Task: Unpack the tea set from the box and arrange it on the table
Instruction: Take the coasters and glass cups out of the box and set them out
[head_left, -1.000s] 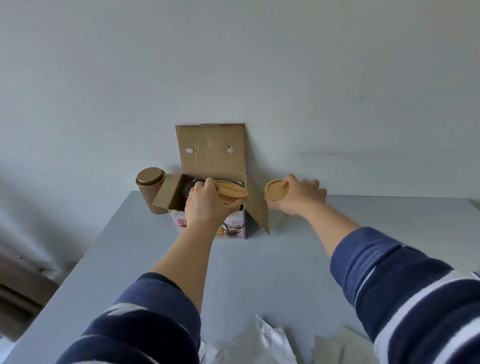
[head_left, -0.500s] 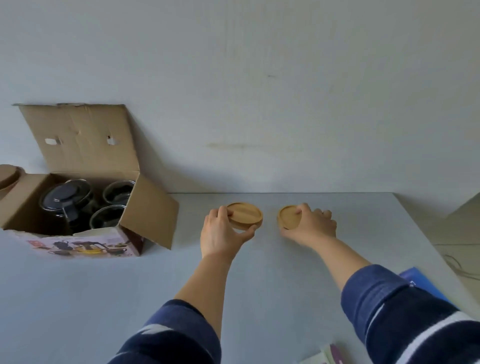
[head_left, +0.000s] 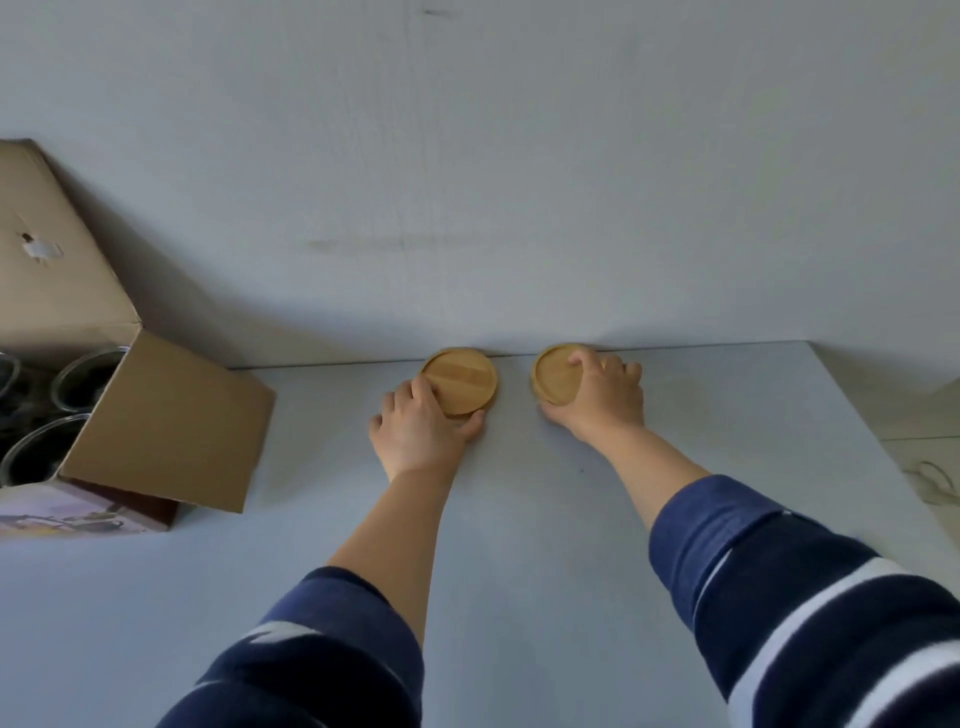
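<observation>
Two round wooden coasters lie flat on the grey table (head_left: 519, 519) close to the wall. My left hand (head_left: 421, 426) grips the near edge of the left coaster (head_left: 462, 376). My right hand (head_left: 597, 395) rests over the right coaster (head_left: 553, 371), fingers on its top and rim. The open cardboard box (head_left: 171, 415) stands at the far left, with glass cups (head_left: 78, 379) visible inside it.
The table's back edge meets the white wall just behind the coasters. The box's open flap (head_left: 52, 244) leans against the wall. The table's right edge (head_left: 883, 441) drops to a floor where a cable lies.
My left hand carried a coaster out of the box, rightward, and set it down beside the one under my right hand. My view swung right, so the box now sits at the frame's left.
</observation>
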